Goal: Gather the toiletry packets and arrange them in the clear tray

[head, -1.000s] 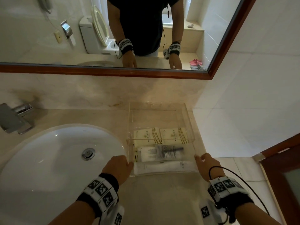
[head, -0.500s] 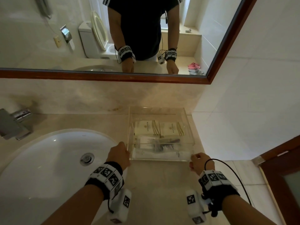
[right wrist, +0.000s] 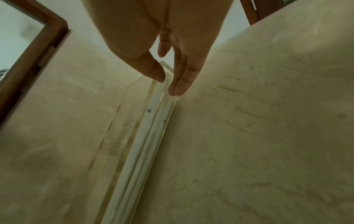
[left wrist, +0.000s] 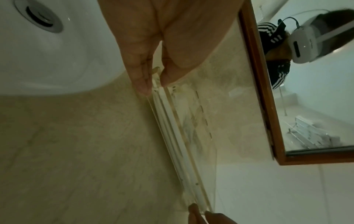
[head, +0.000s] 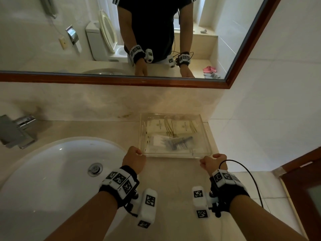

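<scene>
The clear tray point(head: 174, 156) is at the back right of the beige counter, against the wall. Inside lie two cream packets point(head: 157, 127) side by side at the back. In front of them lies a clear packet with a dark comb point(head: 175, 141), and a long white packet point(left wrist: 172, 128) lies along the near wall. My left hand point(head: 137, 152) pinches the tray's near left corner point(left wrist: 155, 84) between thumb and fingers. My right hand point(head: 213, 158) pinches the near right corner point(right wrist: 167, 82), thumb inside and fingers outside.
A white sink basin point(head: 52, 171) with a drain fills the counter's left side, and a chrome tap point(head: 15, 131) stands behind it. A wood-framed mirror point(head: 121, 80) hangs above. A white wall closes off the right, and a brown door point(head: 305, 188) stands at the lower right.
Both hands have carried the tray away from me toward the back wall. The pinches on its near corners are unchanged.
</scene>
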The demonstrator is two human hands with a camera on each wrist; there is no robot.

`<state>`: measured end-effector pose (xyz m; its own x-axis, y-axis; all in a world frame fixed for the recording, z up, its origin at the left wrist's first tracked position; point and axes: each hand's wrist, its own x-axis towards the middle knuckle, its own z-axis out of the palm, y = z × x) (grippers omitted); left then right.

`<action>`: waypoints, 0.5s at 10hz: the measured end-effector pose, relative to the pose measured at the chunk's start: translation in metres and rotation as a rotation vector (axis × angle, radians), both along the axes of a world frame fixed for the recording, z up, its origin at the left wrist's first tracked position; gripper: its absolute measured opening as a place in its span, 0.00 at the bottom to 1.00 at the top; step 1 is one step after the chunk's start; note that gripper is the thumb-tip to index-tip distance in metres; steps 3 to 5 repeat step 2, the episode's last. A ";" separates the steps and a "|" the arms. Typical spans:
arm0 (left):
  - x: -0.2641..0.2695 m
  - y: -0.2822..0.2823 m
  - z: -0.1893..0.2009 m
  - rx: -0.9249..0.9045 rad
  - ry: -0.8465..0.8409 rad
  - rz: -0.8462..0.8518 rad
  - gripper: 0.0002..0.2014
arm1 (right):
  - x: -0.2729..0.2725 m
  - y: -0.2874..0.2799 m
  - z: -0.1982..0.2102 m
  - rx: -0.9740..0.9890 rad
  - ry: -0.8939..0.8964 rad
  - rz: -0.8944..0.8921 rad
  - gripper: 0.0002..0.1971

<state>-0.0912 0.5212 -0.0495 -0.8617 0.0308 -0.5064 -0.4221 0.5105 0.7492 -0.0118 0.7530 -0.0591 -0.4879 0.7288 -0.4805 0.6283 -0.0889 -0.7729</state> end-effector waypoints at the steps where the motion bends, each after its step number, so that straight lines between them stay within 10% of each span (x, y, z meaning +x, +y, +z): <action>1: -0.005 0.008 0.000 0.072 -0.004 0.057 0.12 | -0.007 -0.004 0.005 -0.057 0.064 0.006 0.17; 5: -0.005 0.008 -0.004 0.085 -0.003 0.069 0.12 | -0.011 -0.005 0.005 -0.083 0.094 -0.010 0.16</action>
